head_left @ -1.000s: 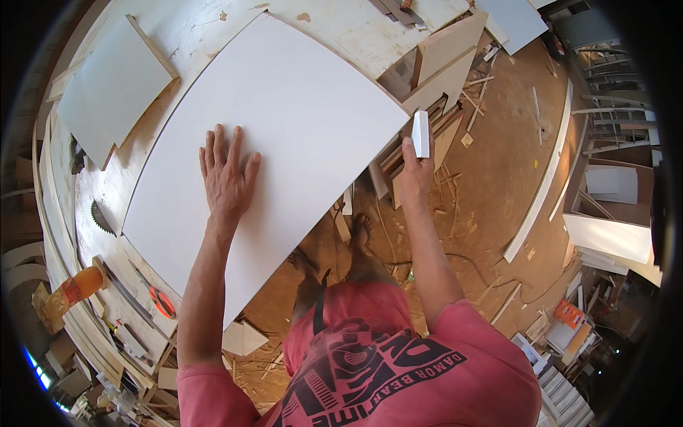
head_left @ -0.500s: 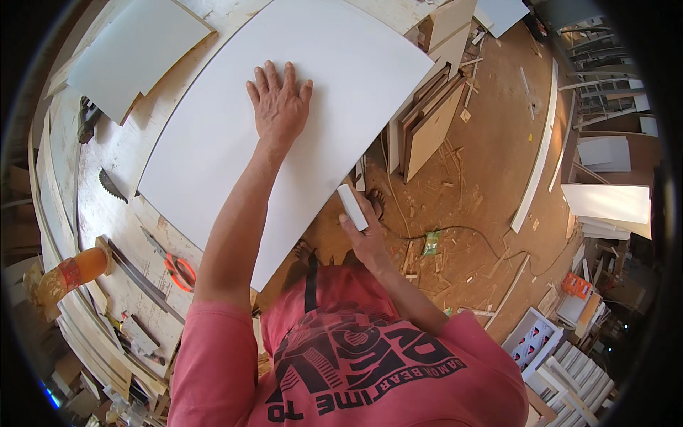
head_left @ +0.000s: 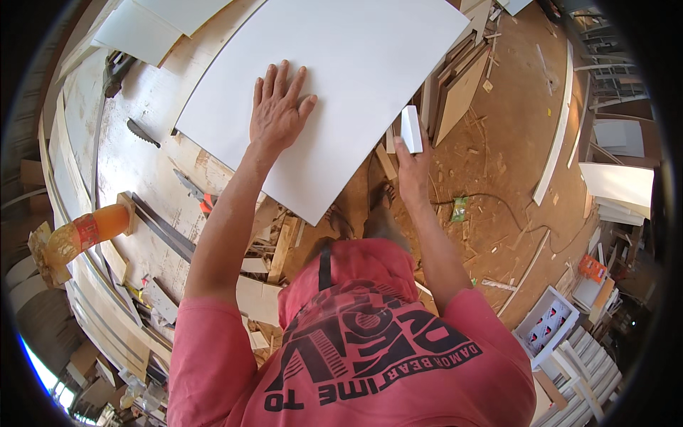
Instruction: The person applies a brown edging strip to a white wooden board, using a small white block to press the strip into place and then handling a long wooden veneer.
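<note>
A large white panel [head_left: 334,85] lies flat on the workbench and juts past its right edge. My left hand [head_left: 279,110] rests palm down on the panel, fingers spread and thumb out, holding nothing. Beside the panel's right edge, my right hand [head_left: 414,167] grips a small white rectangular block [head_left: 411,129], fingers wrapped round its lower part. The block stands close against that edge; whether it touches cannot be made out. Left of the panel, orange-handled snips [head_left: 205,202] and a toothed black blade [head_left: 143,133] lie on the bench [head_left: 171,160].
An orange bottle [head_left: 96,226] lies toward the left. White sheets [head_left: 139,32] sit at the bench's far left. Boards [head_left: 462,99] lean beyond my right hand. Wood scraps, a green packet [head_left: 459,208] and a cable [head_left: 505,201] lie on the floor.
My right hand has moved away from me along the panel's edge with the white block. The view has shifted, and my left hand now lies nearer the panel's near end, still flat.
</note>
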`<action>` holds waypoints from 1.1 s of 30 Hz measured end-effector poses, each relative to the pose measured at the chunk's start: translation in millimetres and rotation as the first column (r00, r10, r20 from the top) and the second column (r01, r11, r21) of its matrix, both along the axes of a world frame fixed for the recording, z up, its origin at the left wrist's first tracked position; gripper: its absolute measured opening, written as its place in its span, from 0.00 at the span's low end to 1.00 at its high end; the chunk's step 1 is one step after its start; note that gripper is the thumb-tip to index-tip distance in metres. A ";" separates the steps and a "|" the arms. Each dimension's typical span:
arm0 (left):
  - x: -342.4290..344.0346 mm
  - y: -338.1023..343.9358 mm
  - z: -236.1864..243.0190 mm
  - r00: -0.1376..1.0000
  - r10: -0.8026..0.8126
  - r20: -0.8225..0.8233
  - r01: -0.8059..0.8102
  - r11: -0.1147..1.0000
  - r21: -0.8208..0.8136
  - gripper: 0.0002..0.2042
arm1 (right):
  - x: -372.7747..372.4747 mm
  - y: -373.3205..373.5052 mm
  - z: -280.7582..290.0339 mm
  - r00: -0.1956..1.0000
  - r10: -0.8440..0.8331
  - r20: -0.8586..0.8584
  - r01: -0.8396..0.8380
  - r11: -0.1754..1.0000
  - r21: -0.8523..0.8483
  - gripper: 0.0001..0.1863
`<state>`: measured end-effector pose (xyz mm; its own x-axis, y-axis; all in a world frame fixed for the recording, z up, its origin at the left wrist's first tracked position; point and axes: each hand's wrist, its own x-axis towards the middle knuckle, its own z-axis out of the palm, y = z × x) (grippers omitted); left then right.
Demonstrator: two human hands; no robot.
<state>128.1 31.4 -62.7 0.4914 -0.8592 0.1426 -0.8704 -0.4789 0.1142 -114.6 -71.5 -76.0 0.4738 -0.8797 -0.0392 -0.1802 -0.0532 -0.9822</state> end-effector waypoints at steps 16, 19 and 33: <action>1.0 -0.9 -14.2 0.992 0.045 0.115 -0.041 0.999 -0.036 0.28 | -55.8 167.9 -16.2 0.862 0.491 0.127 -0.503 0.859 0.096 0.30; 1.3 -0.4 -15.1 0.991 0.045 0.123 -0.041 0.999 -0.031 0.28 | -55.0 166.4 -16.1 0.839 0.533 0.109 -0.538 0.843 0.021 0.29; 1.2 2.0 -8.2 0.997 0.042 0.067 -0.040 0.999 -0.023 0.28 | -15.1 41.1 17.7 0.992 0.070 0.101 -0.085 0.985 0.151 0.26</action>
<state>129.3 33.4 -71.0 0.5146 -0.8350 0.1946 -0.8563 -0.5122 0.0665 -129.7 -30.4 -58.4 0.5485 -0.8270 -0.1234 -0.0873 0.0901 -0.9921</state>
